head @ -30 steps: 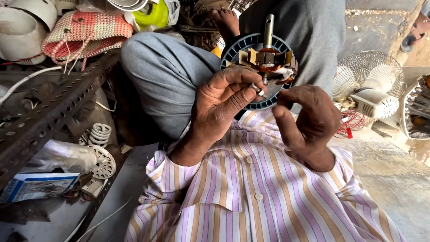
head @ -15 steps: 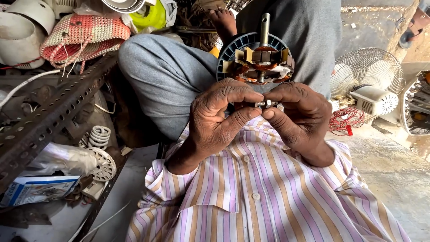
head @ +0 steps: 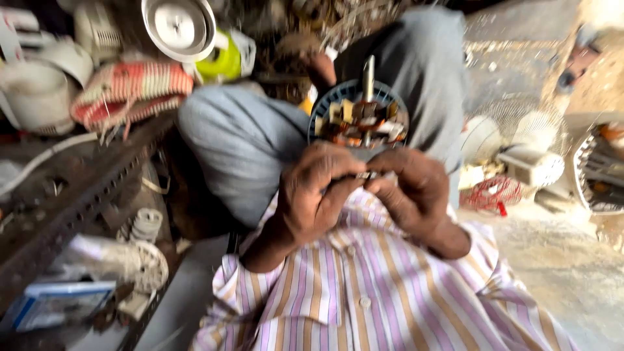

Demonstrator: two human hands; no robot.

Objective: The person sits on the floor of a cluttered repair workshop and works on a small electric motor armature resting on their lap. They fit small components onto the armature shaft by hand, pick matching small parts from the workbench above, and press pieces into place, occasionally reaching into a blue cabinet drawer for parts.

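Head view, blurred: left hand and right hand brought together, fingertips pinching a small metal part between them, directly near of the round fan motor resting against grey-trousered knees. Striped shirt nearest. White fan guard far right.

fan motor: round blue housing, copper windings, shaft upright; sits on lap, w/ wire ends below it.
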